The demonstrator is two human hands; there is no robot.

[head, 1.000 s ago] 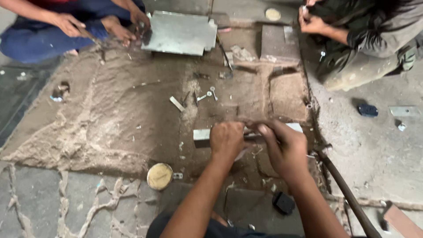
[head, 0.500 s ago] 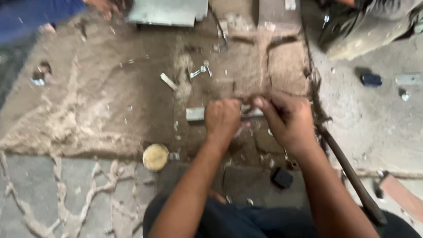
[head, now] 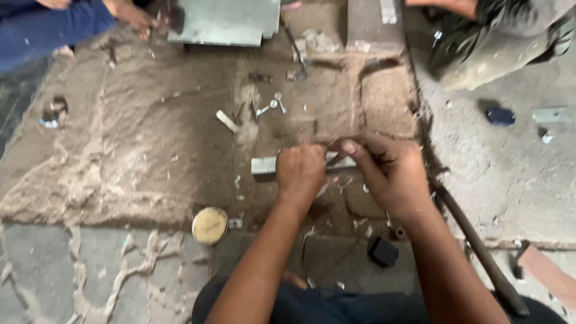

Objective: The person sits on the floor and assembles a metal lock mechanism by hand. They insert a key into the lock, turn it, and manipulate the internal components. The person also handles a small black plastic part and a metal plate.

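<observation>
Comparing this moment with the 2 earlier head views, little has changed in the work itself: both hands sit over the same short grey metal bar [head: 264,165] on the sandy brown floor [head: 132,156], and only the view has drawn closer and tilted, so the people at the top edge are now mostly cut off. That steadiness suggests the same step is being carried on, with the bar still pinned in place.

The left hand [head: 300,174] is closed in a fist over the middle of the bar, fingers curled down and clamped on it; the bar's left end sticks out beside the knuckles. The right hand [head: 387,174] is pinched together, thumb and forefinger meeting on a thin dark tool [head: 337,157] that points toward the left hand and touches the bar area. What the tool's tip does is hidden.

Near the left forearm lies a round yellowish disc [head: 210,225]; a small black block [head: 382,251] lies between the forearms, and a long dark rod [head: 480,246] runs beside the right arm.
</observation>
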